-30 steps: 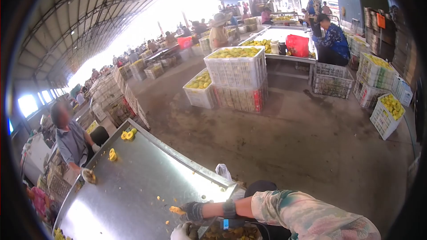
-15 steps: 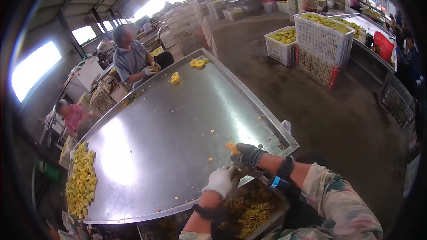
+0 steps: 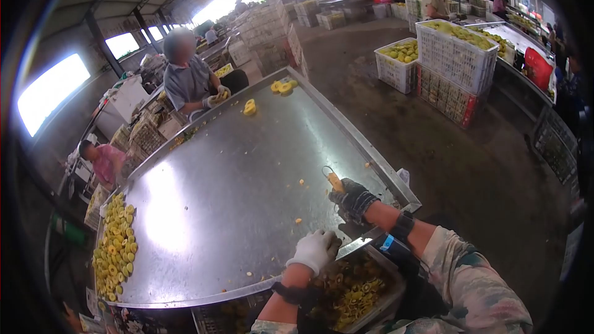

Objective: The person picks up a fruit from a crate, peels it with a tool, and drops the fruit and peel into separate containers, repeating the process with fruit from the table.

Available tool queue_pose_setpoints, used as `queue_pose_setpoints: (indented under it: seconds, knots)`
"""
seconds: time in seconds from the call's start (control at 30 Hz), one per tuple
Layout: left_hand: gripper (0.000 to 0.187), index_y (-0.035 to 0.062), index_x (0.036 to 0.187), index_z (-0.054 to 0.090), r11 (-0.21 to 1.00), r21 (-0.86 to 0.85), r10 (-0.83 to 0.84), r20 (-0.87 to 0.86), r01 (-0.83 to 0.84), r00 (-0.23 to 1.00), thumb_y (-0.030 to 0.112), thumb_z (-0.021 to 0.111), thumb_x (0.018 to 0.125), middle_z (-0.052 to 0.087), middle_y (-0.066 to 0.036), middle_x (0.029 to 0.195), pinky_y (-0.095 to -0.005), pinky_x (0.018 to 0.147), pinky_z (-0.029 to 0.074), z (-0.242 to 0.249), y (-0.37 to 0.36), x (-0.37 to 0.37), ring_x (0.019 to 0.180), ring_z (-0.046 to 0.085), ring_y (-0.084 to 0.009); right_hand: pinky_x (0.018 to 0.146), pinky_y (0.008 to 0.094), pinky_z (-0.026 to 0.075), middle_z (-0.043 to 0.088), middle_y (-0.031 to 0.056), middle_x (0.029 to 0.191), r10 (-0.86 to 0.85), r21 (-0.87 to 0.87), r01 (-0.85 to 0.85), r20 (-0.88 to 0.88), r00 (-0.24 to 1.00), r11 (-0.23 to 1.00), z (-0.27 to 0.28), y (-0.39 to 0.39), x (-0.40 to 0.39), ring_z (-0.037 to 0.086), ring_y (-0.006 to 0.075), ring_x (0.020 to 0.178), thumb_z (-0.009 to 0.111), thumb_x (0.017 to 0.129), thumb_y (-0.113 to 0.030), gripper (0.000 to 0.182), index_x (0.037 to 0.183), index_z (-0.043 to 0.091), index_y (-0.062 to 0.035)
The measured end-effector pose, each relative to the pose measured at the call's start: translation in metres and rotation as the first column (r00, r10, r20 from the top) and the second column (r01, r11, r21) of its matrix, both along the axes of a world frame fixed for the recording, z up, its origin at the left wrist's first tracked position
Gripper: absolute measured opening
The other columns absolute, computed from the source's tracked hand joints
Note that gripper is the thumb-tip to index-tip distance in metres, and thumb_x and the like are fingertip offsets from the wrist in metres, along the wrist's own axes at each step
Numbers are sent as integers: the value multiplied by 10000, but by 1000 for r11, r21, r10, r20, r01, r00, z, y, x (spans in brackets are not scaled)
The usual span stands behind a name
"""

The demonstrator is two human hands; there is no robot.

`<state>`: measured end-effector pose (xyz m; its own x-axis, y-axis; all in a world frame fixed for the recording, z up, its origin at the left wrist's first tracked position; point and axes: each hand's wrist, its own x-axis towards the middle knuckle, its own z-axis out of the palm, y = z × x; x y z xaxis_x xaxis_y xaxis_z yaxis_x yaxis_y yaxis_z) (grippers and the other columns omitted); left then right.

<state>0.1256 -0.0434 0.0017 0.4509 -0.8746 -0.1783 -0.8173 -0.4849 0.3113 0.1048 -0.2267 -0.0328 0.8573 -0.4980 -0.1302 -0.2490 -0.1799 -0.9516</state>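
My right hand (image 3: 354,199), in a dark glove, is closed round a small tool (image 3: 335,180) with an orange-yellow handle and a thin metal loop on top, over the right part of the metal table (image 3: 229,179). My left hand (image 3: 314,250), in a white glove with dirty fingertips, is curled at the table's near edge; what it holds, if anything, is hidden. Under it, a crate (image 3: 390,284) holds yellow rings and scraps. Small orange bits lie on the tabletop.
Cut yellow-green fruit pieces (image 3: 115,250) are heaped at the table's left end, a few yellow rings (image 3: 281,86) at the far corner. A gloved co-worker (image 3: 187,80) and a person in pink (image 3: 106,162) sit beyond the left edge. Stacked fruit crates (image 3: 455,55) stand right.
My right hand has lifted slightly away from my left and turned the tool upright, so its loop now shows. The co-worker's head has turned. The view has shifted a little.
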Motion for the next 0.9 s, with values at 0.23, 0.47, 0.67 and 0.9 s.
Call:
queue_pose_setpoints:
  seconds: [0.23, 0.47, 0.67, 0.9]
  knots:
    - [280, 140, 992, 593, 995, -65, -72, 54, 75, 996, 332, 490, 816, 589, -143, 964, -428, 786, 443, -10, 4, 9, 901, 554, -343, 657, 358, 442, 587, 141, 806, 116, -312, -102, 24, 993, 945, 2, 21, -7, 567, 256, 695, 566, 808, -301, 294, 918, 560, -29]
    - [305, 126, 1003, 576, 996, -66, -47, 74, 52, 996, 316, 511, 773, 575, -161, 971, -434, 773, 448, -15, 3, 11, 898, 554, -352, 728, 356, 435, 604, 167, 905, 221, -70, -229, -108, 969, 971, 25, 31, -22, 593, 258, 839, 548, 826, -259, 337, 1044, 527, -3]
    - [163, 133, 891, 610, 950, -280, -109, 128, 142, 986, 243, 499, 846, 606, -132, 902, -417, 729, 447, -36, 6, 22, 851, 553, -353, 718, 384, 432, 603, 194, 876, 210, -223, -210, -24, 977, 952, 5, 29, -13, 586, 320, 828, 585, 774, -274, 327, 969, 561, -12]
    - [175, 141, 871, 622, 935, -311, -153, 85, 172, 985, 261, 497, 849, 610, -126, 896, -414, 730, 449, -34, 5, 21, 857, 557, -341, 648, 385, 449, 615, 182, 789, 176, -202, -163, 48, 983, 966, -13, 27, -6, 604, 311, 737, 632, 743, -276, 329, 917, 582, -1]
